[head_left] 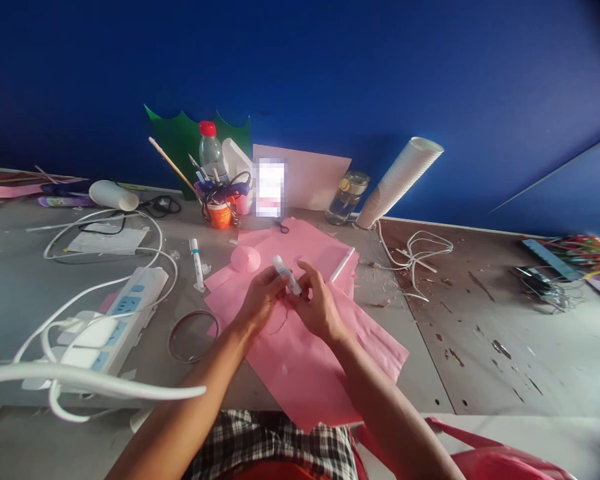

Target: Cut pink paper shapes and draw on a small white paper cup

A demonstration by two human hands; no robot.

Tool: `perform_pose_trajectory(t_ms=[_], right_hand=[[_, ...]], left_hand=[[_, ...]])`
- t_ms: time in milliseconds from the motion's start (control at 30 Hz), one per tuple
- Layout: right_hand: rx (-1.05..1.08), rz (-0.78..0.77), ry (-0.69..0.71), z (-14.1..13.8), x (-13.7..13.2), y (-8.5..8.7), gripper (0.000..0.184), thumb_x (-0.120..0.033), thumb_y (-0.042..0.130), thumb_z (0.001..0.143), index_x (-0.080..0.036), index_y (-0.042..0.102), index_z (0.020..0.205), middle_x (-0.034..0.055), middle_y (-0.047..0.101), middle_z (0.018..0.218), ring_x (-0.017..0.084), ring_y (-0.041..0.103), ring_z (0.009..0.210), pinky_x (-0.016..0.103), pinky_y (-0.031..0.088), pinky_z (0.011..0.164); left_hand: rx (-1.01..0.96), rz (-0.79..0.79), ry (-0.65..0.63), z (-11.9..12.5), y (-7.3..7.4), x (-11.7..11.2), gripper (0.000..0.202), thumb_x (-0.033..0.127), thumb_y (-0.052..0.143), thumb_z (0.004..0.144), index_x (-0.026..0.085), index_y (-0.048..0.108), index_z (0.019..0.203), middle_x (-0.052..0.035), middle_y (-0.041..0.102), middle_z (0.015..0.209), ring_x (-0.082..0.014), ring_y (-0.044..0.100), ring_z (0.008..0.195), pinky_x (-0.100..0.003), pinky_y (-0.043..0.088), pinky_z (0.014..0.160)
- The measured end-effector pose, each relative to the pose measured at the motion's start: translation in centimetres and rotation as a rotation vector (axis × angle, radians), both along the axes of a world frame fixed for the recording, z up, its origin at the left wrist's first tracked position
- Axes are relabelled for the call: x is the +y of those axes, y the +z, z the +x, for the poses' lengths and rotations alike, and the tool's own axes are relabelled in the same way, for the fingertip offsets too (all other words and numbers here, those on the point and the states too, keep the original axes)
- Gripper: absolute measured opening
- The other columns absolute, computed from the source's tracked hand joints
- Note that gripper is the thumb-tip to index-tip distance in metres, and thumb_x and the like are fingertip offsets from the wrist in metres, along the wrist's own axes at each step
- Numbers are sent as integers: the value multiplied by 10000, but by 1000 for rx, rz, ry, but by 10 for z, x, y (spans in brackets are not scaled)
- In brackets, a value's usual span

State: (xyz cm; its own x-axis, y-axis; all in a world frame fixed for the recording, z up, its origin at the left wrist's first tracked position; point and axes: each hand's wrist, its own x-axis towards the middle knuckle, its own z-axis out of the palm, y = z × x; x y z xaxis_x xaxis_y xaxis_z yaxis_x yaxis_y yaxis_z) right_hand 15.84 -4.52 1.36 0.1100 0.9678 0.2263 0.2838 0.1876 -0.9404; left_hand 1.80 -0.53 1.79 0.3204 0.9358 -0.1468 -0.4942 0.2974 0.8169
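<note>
Over the pink paper sheets (pixel 290 360), a small white glue stick (pixel 286 275) is held tilted between my two hands. My left hand (pixel 264 295) closes its thumb and fingers round the tube's side. The fingers of my right hand (pixel 319 301) are curled in a pinch at the tube's lower end. Left of the hands, a small pink paper cone (pixel 245 259) rests on the sheets. A white pen-like stick (pixel 343 265) lies on the paper to the right. Behind the hands are dark scissors (pixel 282 227), partly blurred.
A tape ring (pixel 170 340) and a white tube with a teal band (pixel 196 263) lie left. Farther left is a power strip (pixel 130 313) with looping white cables. At the back stand an orange cup (pixel 220 216), a glass jar (pixel 347 198) and leaning stacked paper cups (pixel 400 183).
</note>
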Motion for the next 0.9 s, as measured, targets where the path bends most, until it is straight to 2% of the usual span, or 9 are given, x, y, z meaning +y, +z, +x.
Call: perform_pose_trajectory(t_ms=[67, 133, 233, 333, 433, 600, 767, 833, 900], right_hand=[[62, -21, 102, 2, -2, 3, 615, -337, 740, 792, -263, 521, 1361, 19, 588, 943, 153, 554, 739, 300, 490, 662], [179, -101, 190, 5, -1, 4, 529, -415, 655, 873, -275, 514, 1363, 33, 623, 999, 155, 592, 745, 294, 493, 639], [334, -207, 197, 9, 3, 3, 435, -444, 579, 928, -264, 530, 1321, -3, 622, 844, 130, 552, 628, 269, 441, 561], [404, -209, 188, 9, 6, 2, 488, -415, 699, 849, -263, 528, 1280, -34, 570, 780, 120, 520, 609, 252, 411, 534], [362, -199, 170, 7, 5, 6, 552, -379, 767, 782, -276, 522, 1266, -15, 577, 876, 128, 552, 689, 250, 437, 560], [266, -277, 243, 5, 3, 8, 454, -408, 620, 873, -230, 547, 1284, 2, 582, 847, 138, 565, 701, 273, 471, 609], [-6, -112, 28, 3, 2, 0, 537, -284, 716, 770, -240, 568, 1284, -1, 581, 850, 141, 531, 709, 283, 496, 653], [-13, -97, 70, 4, 1, -1, 619, -313, 733, 769, -239, 541, 1353, 30, 615, 950, 155, 562, 766, 288, 509, 667], [70, -153, 160, 7, 2, 0, 593, -381, 698, 818, -241, 542, 1372, 47, 641, 1017, 166, 592, 798, 294, 511, 665]], left_hand=[[-4, -5, 0, -1, 0, 0, 306, 383, 860, 696, 162, 682, 811, 14, 604, 710, -85, 487, 607, -232, 405, 584], [-5, 1, -10, -1, 0, 0, 306, 385, 859, 704, 160, 677, 803, 14, 603, 705, -86, 491, 613, -228, 412, 588], [-24, 16, -38, -2, 1, -1, 317, 397, 856, 709, 156, 663, 781, 4, 616, 710, -106, 537, 652, -245, 453, 632], [-32, 13, -23, -1, 3, -2, 338, 398, 870, 682, 156, 654, 776, 4, 616, 716, -118, 554, 675, -255, 461, 654], [-12, 12, -3, -1, 4, -1, 327, 374, 875, 675, 157, 653, 781, 8, 611, 725, -107, 537, 670, -241, 435, 640], [6, 17, -16, -1, -2, 0, 323, 375, 869, 682, 160, 661, 805, 7, 614, 718, -111, 534, 664, -239, 417, 617], [42, 15, -7, 1, -7, 1, 320, 366, 872, 678, 158, 673, 818, 15, 626, 713, -87, 504, 626, -218, 384, 588], [41, 24, -12, 1, -7, 1, 320, 373, 866, 685, 159, 677, 826, 3, 647, 739, -103, 538, 652, -232, 416, 617], [38, 25, -9, 1, -5, 0, 317, 377, 862, 691, 159, 675, 827, -3, 653, 746, -120, 569, 678, -250, 449, 649]])
